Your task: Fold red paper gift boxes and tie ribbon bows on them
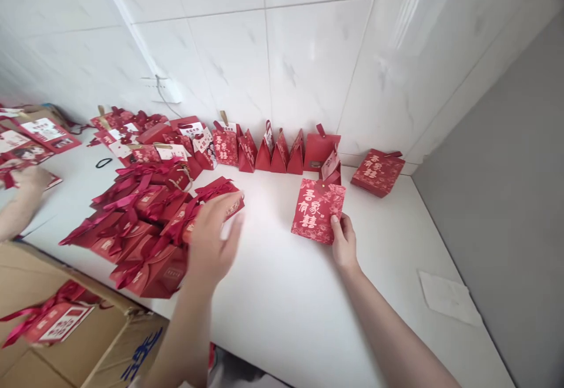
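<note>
Holding up nicely at the centre-right of the table [264,282], that red packet [315,209] shows its gold characters face-on, tilted a touch, just nearer than the row of red boxes [278,156]. And the right hand [345,240] has it pinched at the lower right corner, thumb on the front, other fingers behind. Good grip, I'd judge: light thumb pressure there should spare the printed panel a crease, though one corner alone could let it swing. Over to the left hand [215,238], blurred, fingers loosely spread with no grasp visible; whether it brushes the ribboned pile [161,273] beside it, I can't tell. Best kept high there, since those bows could snag! Steadying the packet's opposite edge would call for relaxed fingertips. Far right, another red packet [378,172] lies near the wall [308,71]; far left, another person's hand [33,179] is among red cards [30,152].
</note>
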Tool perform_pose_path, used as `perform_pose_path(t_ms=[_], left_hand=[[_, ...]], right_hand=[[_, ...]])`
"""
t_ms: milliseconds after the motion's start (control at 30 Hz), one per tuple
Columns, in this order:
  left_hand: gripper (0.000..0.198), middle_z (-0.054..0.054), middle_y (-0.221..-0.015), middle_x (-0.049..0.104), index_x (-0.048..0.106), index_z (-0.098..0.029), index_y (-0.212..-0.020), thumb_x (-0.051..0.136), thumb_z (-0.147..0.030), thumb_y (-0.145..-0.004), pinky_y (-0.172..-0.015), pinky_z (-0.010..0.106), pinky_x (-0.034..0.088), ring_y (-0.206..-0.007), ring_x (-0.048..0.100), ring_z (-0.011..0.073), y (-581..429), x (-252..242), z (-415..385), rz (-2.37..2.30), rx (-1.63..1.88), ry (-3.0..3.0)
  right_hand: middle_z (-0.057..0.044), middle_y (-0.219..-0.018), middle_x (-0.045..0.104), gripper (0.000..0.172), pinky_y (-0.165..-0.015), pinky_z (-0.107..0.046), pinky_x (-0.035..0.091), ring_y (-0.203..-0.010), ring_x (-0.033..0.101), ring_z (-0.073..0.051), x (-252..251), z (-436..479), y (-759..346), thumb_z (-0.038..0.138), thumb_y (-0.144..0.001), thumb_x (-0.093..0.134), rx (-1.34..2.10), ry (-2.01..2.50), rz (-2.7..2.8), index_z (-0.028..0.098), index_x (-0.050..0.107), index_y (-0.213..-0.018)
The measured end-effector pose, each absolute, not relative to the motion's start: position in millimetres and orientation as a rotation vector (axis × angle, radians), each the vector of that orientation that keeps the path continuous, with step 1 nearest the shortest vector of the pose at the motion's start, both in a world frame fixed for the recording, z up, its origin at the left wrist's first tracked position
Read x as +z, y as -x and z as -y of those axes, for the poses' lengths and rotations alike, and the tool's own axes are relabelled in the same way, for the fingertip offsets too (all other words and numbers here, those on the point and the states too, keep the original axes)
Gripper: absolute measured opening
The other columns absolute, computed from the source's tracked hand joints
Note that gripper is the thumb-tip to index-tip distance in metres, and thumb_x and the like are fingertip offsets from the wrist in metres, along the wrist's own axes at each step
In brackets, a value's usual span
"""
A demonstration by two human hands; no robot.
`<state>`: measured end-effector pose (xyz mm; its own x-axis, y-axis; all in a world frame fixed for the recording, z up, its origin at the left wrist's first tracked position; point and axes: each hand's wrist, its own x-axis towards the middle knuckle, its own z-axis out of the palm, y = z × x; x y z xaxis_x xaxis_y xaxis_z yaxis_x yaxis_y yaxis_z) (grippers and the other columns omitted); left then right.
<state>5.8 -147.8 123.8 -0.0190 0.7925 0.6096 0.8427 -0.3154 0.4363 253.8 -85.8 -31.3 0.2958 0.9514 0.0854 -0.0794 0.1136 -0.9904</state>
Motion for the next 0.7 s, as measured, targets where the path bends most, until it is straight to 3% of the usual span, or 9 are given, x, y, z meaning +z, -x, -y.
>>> perform_pose_path(t_ms=[133,233,300,533,700], left_hand=[[0.053,0.005,-0.139,0.052,0.047,-0.030,-0.138,0.041,-0.052,-0.090,-0.114,0.045,0.034,-0.129,0.048,0.0266,75,123,201,2.119,-0.798,1.786],[0.070,0.006,-0.150,0.041,0.042,-0.031,-0.143,0.046,-0.063,-0.081,-0.118,0.057,0.018,-0.140,0.034,0.0341,124,94,207,2.172,-0.368,1.897],[0.081,0.008,-0.153,0.037,0.032,-0.027,-0.149,0.048,-0.064,-0.079,-0.117,0.056,0.020,-0.143,0.029,0.0343,139,77,199,2.240,-0.255,1.860],[0.075,0.019,-0.152,0.036,0.032,-0.020,-0.149,0.041,-0.061,-0.087,-0.111,0.062,0.025,-0.139,0.033,0.0390,108,66,135,2.337,-0.248,1.646],[0.074,0.017,-0.160,0.017,0.033,-0.018,-0.148,0.044,-0.059,-0.086,-0.113,0.063,0.020,-0.147,0.015,0.0358,79,68,89,2.308,-0.371,1.703]], right_hand=[[-0.008,-0.120,0.063,0.043,-0.096,-0.040,0.042,-0.111,0.056,-0.025,-30,88,-254,0.055,-0.089,0.053,0.973,1.204,0.959,0.021,0.058,-0.116],[-0.008,-0.119,0.063,0.044,-0.095,-0.039,0.042,-0.110,0.056,-0.026,-29,89,-253,0.055,-0.090,0.051,0.962,1.224,0.964,0.021,0.058,-0.116],[-0.008,-0.120,0.063,0.044,-0.094,-0.039,0.042,-0.110,0.056,-0.026,-30,88,-253,0.055,-0.090,0.050,0.961,1.229,0.973,0.021,0.058,-0.117],[-0.007,-0.119,0.064,0.043,-0.093,-0.038,0.043,-0.110,0.057,-0.027,-32,88,-252,0.056,-0.090,0.049,0.970,1.227,0.988,0.022,0.059,-0.115],[-0.006,-0.119,0.065,0.042,-0.094,-0.038,0.043,-0.110,0.057,-0.026,-32,87,-252,0.056,-0.090,0.050,0.981,1.238,0.986,0.024,0.059,-0.115]])
